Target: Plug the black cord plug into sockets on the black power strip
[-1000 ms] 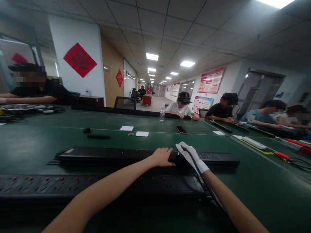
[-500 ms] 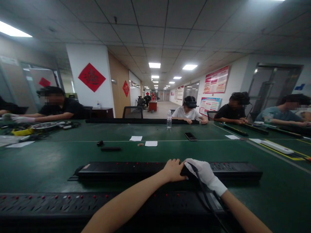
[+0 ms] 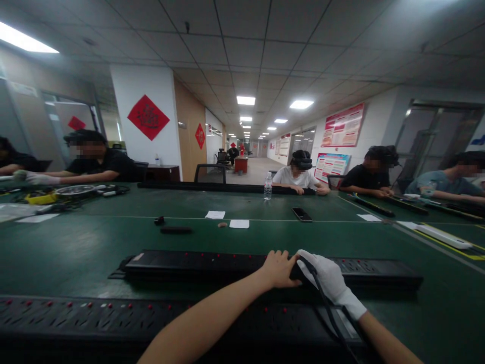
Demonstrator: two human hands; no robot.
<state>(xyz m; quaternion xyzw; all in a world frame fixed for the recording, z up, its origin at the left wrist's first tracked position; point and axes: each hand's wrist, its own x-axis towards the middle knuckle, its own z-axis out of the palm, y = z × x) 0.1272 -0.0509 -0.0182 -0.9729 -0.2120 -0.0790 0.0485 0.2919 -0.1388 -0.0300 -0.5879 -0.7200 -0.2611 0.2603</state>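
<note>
A long black power strip with red dots along its top lies across the table in front of me. My bare left hand is closed over the strip, fingers over the top and thumb on the near side. Touching it on the right, my white-gloved right hand grips a black plug, mostly hidden by the glove, against the strip. From that grip a black cable runs down toward me. Nearer to me a second black power strip lies parallel, partly covered by my left forearm.
Beyond the strips lie a short black bar, paper slips, a phone and a water bottle. A white strip is at the right. Co-workers sit along the far side; tools and cables lie at the far left.
The whole view has shifted a little, with things sitting slightly farther right in the picture. Both hands keep their places on the strip.
</note>
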